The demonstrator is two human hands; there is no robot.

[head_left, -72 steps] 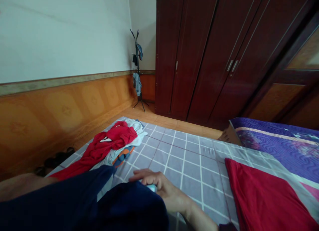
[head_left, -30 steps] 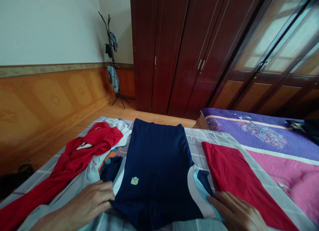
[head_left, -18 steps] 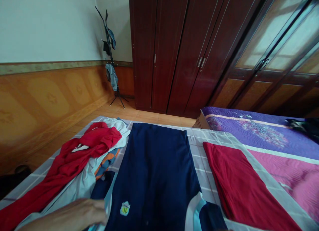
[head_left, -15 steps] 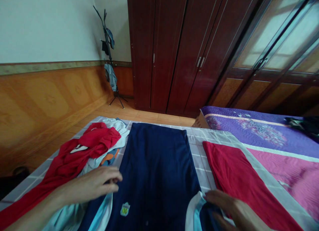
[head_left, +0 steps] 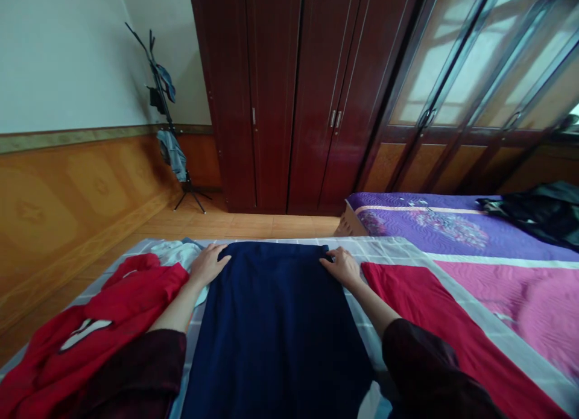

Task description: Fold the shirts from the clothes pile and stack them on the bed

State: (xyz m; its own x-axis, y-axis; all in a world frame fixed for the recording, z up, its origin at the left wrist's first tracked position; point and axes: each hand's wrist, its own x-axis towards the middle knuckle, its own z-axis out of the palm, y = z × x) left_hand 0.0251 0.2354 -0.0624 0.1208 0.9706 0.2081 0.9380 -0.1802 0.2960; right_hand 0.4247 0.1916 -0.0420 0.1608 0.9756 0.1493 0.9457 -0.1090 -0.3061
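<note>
A dark navy garment (head_left: 275, 322) lies spread flat in front of me, its straight far edge running crosswise. At that edge's left corner, my left hand (head_left: 208, 263) has its thumb on the fabric and its fingers closed around the corner. The opposite corner is held the same way by my right hand (head_left: 342, 266), thumb and fingers pinching the cloth. A bit of white and light blue trim (head_left: 371, 401) shows at the garment's lower right. Left of it lies a crumpled red garment (head_left: 126, 310), and a flat red garment (head_left: 434, 310) lies on the right.
All this cloth rests on a checked sheet (head_left: 384, 248). A pale garment (head_left: 176, 251) sits beyond the crumpled red one. To the right is a purple and pink bedspread (head_left: 407, 226) with a dark garment (head_left: 543, 211). Behind stand a wardrobe (head_left: 271, 75) and a coat rack (head_left: 160, 99).
Both hands have moved forward from the garment's near sides to its far corners and closed on them. The view has shifted to the right. The badge on the garment no longer shows.
</note>
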